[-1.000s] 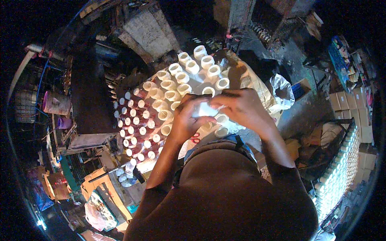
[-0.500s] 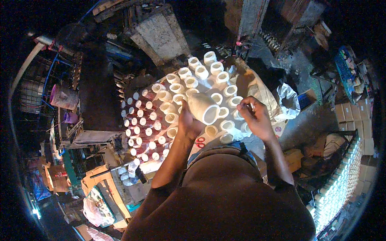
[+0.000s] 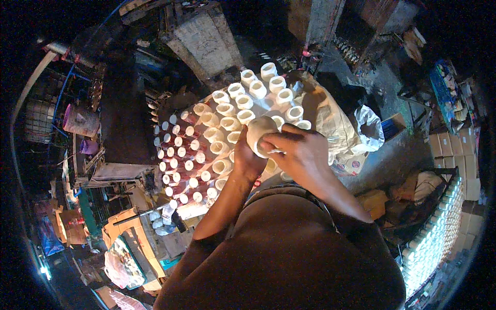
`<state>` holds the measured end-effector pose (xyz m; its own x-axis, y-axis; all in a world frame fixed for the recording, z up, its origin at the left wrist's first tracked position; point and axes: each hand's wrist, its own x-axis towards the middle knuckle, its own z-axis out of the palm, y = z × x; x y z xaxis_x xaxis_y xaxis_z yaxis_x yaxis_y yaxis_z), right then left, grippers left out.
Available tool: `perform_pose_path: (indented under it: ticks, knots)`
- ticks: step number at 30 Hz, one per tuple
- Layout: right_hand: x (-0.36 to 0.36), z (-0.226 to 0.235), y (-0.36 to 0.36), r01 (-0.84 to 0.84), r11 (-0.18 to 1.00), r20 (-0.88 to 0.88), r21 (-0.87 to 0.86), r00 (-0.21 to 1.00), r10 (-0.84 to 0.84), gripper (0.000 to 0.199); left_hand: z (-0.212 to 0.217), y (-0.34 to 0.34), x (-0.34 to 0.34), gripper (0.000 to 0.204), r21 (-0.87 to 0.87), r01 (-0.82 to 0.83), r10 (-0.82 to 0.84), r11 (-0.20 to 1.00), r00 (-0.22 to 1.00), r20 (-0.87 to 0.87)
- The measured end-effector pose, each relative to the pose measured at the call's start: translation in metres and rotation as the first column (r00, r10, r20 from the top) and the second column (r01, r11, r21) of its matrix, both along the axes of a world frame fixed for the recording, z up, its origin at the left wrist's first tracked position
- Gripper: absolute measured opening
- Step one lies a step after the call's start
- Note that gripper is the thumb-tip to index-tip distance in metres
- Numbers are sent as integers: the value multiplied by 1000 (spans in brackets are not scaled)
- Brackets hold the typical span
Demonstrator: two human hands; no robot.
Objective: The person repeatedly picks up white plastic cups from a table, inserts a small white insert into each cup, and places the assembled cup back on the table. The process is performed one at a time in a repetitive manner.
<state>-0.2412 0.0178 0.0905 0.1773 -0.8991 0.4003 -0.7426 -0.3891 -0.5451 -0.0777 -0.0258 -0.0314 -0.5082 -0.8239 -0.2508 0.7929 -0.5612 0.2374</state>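
A white ceramic cup is held tipped on its side above rows of other white cups. My left hand cradles it from below. My right hand lies over its side, fingers curled against the cup's wall. Both hands meet over the near edge of the cup-covered surface, which is draped with pale sacking. To the left stand many smaller white-topped reddish cups in tight rows.
A white plastic bag lies at the right of the sacking. Stacked white cups line shelves at the lower right, with cardboard boxes behind. Machinery and a dark bench fill the left; a slab leans at the back.
The cup has been lifted closer and turned on its side. My right hand, resting on the standing cups half a second ago, has come back onto the held cup.
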Motion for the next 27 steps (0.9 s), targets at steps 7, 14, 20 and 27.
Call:
perform_pose_path:
  ticks: [7,14,20,27]
  knots:
    - [9,-45,-8,59,996,-57,67,997,-55,22,23,9,-10,50,24,-236,213,972,912,349]
    - [10,-76,-13,54,998,319,-32,947,-41,27,30,23,-22,55,-255,-287,384,923,676,629]
    - [24,-72,-9,62,998,588,10,807,-56,30,13,26,-17,55,-257,-278,378,926,721,581]
    - [2,-89,-11,-73,997,454,-23,888,75,32,31,14,-1,53,-488,-388,616,782,598,512]
